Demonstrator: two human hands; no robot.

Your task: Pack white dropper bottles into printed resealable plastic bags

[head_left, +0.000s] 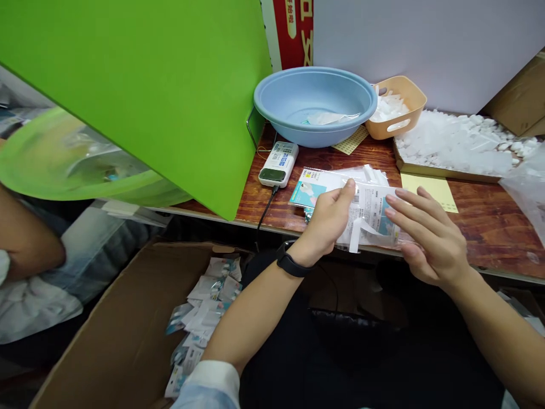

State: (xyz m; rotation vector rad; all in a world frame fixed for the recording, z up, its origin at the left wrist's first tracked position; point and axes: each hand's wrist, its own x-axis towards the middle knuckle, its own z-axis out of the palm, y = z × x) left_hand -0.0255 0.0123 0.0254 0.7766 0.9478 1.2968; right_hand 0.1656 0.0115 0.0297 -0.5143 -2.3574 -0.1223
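My left hand (328, 218), with a black band on the wrist, grips a clear plastic bag (369, 205) with a printed card inside, thumb on top. A white strip (355, 234) hangs loose from the bag's near side. My right hand (438, 241) is open, its fingers stretched out and slightly apart over the bag's right end; whether they press on it I cannot tell. Partly behind my left hand, a teal and white printed packet (307, 190) lies on the table, with more clear bags beside it.
A blue basin (315, 79) stands behind, next to an orange basket (409, 99) and a tray of white pieces (460, 145). A white device (279, 163) with a cable sits left, by a green panel (170, 85). Below is a cardboard box (123, 318) with several packets. Another person's arm (29, 238) shows left.
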